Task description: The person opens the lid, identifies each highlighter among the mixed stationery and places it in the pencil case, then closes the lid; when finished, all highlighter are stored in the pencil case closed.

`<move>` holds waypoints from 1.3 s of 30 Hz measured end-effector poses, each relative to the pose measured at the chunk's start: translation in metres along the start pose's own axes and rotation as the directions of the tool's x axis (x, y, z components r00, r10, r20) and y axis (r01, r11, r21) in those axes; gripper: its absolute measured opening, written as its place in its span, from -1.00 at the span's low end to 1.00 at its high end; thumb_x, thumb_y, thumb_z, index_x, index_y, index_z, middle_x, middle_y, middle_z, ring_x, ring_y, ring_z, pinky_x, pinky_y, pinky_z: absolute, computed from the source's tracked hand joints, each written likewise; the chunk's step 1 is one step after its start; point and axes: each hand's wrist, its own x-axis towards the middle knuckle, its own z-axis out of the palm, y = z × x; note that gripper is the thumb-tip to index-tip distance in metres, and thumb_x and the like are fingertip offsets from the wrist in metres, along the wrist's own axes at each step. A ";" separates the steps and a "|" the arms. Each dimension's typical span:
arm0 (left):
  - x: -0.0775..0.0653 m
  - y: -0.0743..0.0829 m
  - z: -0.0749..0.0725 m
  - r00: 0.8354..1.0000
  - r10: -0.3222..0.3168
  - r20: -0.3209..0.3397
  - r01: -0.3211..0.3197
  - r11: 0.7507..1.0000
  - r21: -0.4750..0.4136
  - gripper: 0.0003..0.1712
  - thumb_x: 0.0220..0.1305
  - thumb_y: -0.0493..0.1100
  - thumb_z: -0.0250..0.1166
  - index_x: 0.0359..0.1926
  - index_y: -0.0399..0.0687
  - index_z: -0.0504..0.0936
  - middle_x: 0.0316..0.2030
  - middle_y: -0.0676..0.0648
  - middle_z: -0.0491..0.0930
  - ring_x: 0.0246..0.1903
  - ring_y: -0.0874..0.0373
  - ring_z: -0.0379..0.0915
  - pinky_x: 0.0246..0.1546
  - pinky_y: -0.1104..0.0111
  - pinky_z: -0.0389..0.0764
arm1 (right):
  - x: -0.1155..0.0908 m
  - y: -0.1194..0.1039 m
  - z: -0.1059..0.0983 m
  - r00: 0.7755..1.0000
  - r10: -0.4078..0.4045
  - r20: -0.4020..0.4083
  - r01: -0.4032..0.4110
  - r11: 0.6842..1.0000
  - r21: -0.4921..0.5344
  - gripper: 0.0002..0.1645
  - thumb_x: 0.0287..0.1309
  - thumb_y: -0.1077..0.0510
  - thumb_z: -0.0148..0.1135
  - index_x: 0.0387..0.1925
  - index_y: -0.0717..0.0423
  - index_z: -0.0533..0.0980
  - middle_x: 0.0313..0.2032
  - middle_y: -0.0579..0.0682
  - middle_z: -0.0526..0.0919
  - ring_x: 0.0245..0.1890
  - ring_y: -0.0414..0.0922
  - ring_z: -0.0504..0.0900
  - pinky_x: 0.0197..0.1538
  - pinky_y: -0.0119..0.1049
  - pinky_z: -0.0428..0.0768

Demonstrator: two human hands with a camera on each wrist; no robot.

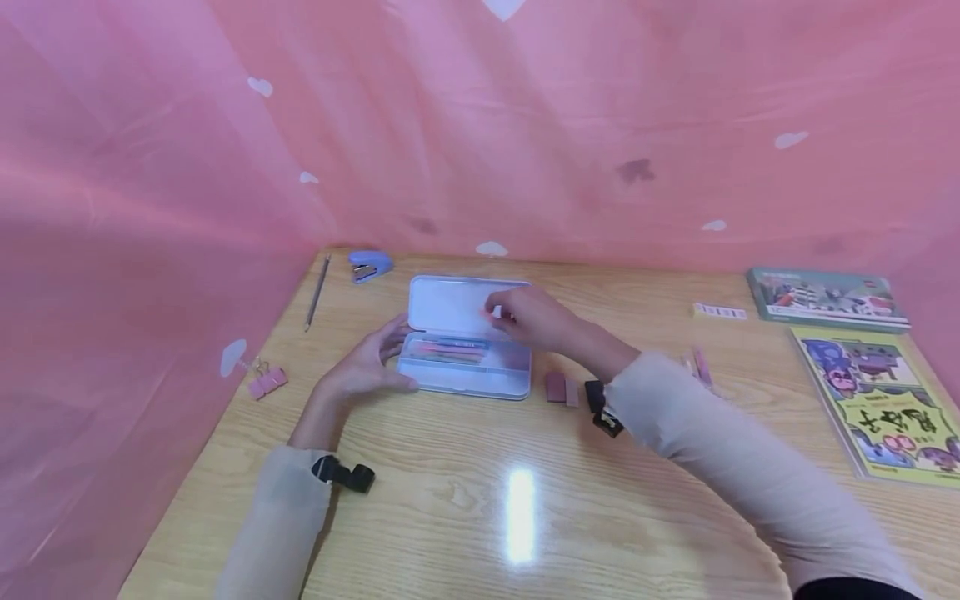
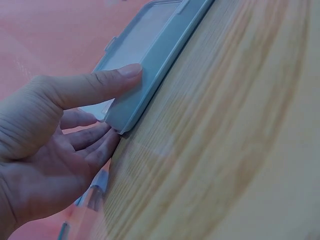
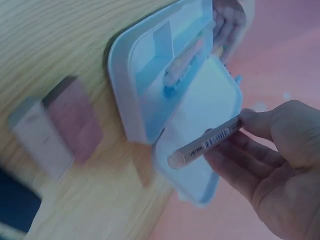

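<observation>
A light-blue pencil case [image 1: 506,383] lies open on the table, its lid [image 1: 442,302] folded back. Several pens [image 1: 453,350] lie in its long compartment. My left hand [image 1: 366,362] holds the case at its left end. In the left wrist view, the thumb [image 2: 107,86] rests on the case's front side and the fingers curl behind the end. Over the lid, my right hand [image 1: 536,317] pinches a pale pinkish pen [image 3: 202,145] with a barcode label. The pen is held by one end, apart from the case; in the head view the fingers mostly hide it.
Two eraser-like blocks [image 1: 556,387] lie right of the case. A blue stapler [image 1: 371,265], a pencil [image 1: 318,292] and a pink binder clip [image 1: 267,382] are at the left. On the right are a small striped box [image 1: 720,312], a green box [image 1: 828,298] and a yellow book [image 1: 885,404].
</observation>
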 end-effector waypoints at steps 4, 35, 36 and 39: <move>0.000 -0.001 0.000 1.000 0.005 0.001 -0.005 1.000 0.011 0.32 -0.19 -0.20 0.57 0.48 0.20 -0.11 0.35 -0.05 0.20 0.37 -0.05 0.06 0.38 0.11 0.14 | 0.011 -0.005 0.010 0.999 -0.005 0.048 0.007 0.999 -0.033 -0.78 0.16 0.28 0.22 -0.14 0.15 0.62 -0.37 -0.02 0.69 -0.40 -0.16 0.57 -0.24 -0.31 0.59; 0.002 -0.001 0.003 1.000 0.006 -0.004 -0.006 1.000 0.016 0.37 -0.23 -0.19 0.59 0.49 0.14 -0.15 0.33 -0.03 0.22 0.35 -0.04 0.09 0.40 0.13 0.11 | 0.004 0.004 0.032 0.988 0.139 0.067 -0.126 0.978 -0.164 -0.68 0.11 0.00 0.28 -0.20 0.14 0.63 -0.35 0.02 0.66 -0.35 -0.08 0.58 -0.27 -0.20 0.61; 0.002 -0.001 0.004 1.000 0.007 -0.007 -0.007 1.000 0.016 0.37 -0.23 -0.21 0.59 0.48 0.14 -0.15 0.33 -0.04 0.21 0.35 -0.04 0.09 0.40 0.13 0.11 | 0.000 0.007 0.026 0.987 0.150 0.051 -0.140 0.978 -0.152 -0.63 0.11 -0.02 0.28 -0.15 0.16 0.62 -0.31 0.05 0.67 -0.31 -0.06 0.61 -0.24 -0.17 0.63; 0.002 0.000 0.003 1.000 0.025 -0.008 -0.025 1.000 0.002 0.37 -0.22 -0.29 0.57 0.49 0.10 -0.17 0.36 -0.11 0.17 0.36 -0.11 0.06 0.40 0.09 0.09 | -0.019 0.017 0.001 0.983 0.182 0.019 -0.179 0.979 -0.096 -0.53 0.12 -0.02 0.29 -0.03 0.23 0.56 -0.19 0.14 0.68 -0.20 0.01 0.65 -0.14 -0.08 0.65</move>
